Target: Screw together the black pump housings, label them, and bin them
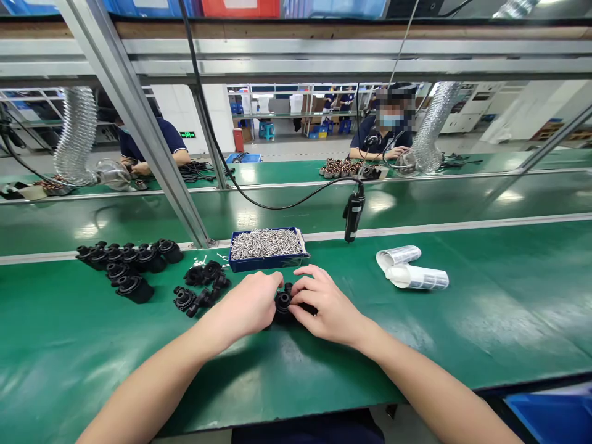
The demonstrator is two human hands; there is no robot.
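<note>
Between my hands, on the green bench, stands a black plastic housing (283, 302) with a round opening on top, partly covered by my fingers. My right hand (324, 302) grips its right side with thumb and curled fingers. At its left upper edge, my left hand (254, 302) is closed in a pinch; what the fingertips hold, if anything, is hidden. Just behind lies a blue tray (268, 264) full of small silver screws (266, 243). To the left are several loose black plastic fittings (203, 299) and small white pieces (200, 261).
Several black housings (134, 288) stand grouped at the left. A black electric screwdriver (354, 213) hangs from a cable beyond my right hand. Rolls of labels (416, 276) lie to the right. A metal post (139, 123) rises at the left. Two co-workers sit at the opposite bench.
</note>
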